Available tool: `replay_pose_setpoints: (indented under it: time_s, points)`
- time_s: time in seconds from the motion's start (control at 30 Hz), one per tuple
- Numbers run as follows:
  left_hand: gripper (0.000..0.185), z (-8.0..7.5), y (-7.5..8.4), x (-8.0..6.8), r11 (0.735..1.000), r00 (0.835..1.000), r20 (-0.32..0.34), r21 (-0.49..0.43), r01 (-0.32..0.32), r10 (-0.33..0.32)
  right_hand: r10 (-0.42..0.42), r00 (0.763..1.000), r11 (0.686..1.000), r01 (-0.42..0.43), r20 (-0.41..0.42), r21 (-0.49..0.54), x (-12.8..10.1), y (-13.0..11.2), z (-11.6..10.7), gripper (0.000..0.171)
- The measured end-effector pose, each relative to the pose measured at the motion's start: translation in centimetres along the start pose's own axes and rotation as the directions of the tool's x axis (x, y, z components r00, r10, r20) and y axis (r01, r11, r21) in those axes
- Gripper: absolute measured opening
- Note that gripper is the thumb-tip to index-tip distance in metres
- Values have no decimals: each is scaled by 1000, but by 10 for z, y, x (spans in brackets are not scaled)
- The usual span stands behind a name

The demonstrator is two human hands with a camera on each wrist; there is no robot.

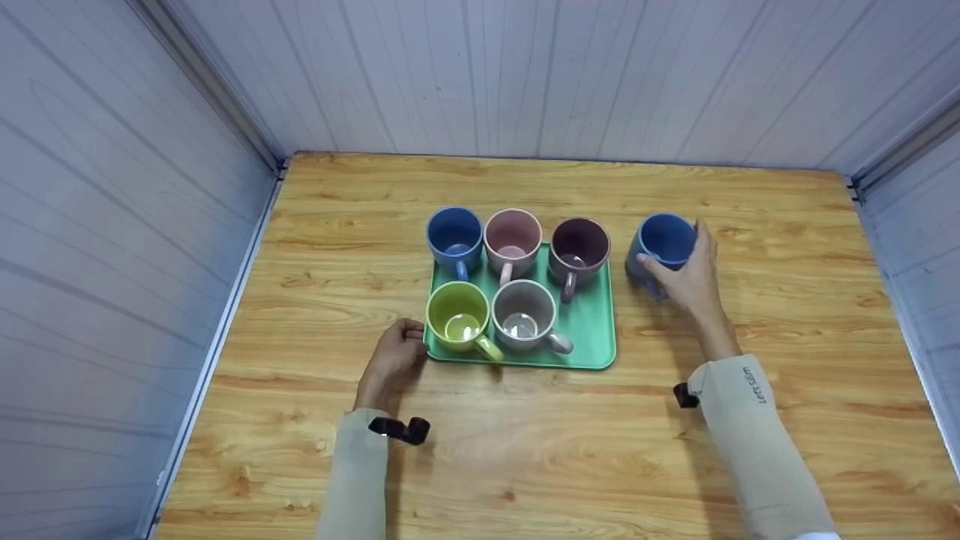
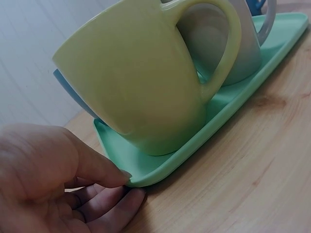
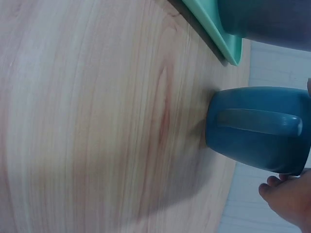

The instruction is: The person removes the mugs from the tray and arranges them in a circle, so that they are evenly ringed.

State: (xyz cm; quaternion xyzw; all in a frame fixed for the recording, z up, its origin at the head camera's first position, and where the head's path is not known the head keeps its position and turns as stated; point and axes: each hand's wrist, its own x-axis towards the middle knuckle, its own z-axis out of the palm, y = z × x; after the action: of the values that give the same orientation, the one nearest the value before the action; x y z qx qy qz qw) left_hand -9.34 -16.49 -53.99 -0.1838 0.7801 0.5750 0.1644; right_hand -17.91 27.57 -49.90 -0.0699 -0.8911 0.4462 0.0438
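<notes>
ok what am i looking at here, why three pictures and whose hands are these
There is no machine here: a person works with bare hands and wears three cameras. The big picture comes from the head, looking down at a wooden table. The other two come from the wrists, each close to its own hand.

On the table lies a green tray with five mugs: blue, pink and dark purple at the back, yellow and grey in front, leaving one front corner bare.

The left hand touches the tray's near left corner with its fingertips.

The right hand grips a second blue mug standing on the table beside the tray.
</notes>
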Motion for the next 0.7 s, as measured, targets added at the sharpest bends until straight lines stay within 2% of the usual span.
replay_pose_setpoints:
  time_s: [0.23,0.4,0.7]
  points:
    - [36,-1,-2,-1,1000,1000,1,0,7,-7,-108,992,994,106,-63,-31,-3,-5,2,104]
    - [37,-3,-1,-3,1000,1000,7,11,11,-11,-157,982,987,152,-106,-51,-8,-10,3,99]
    - [38,-4,-2,-1,999,1000,-1,25,24,-24,-256,958,966,257,-133,-3,-13,-33,7,91]
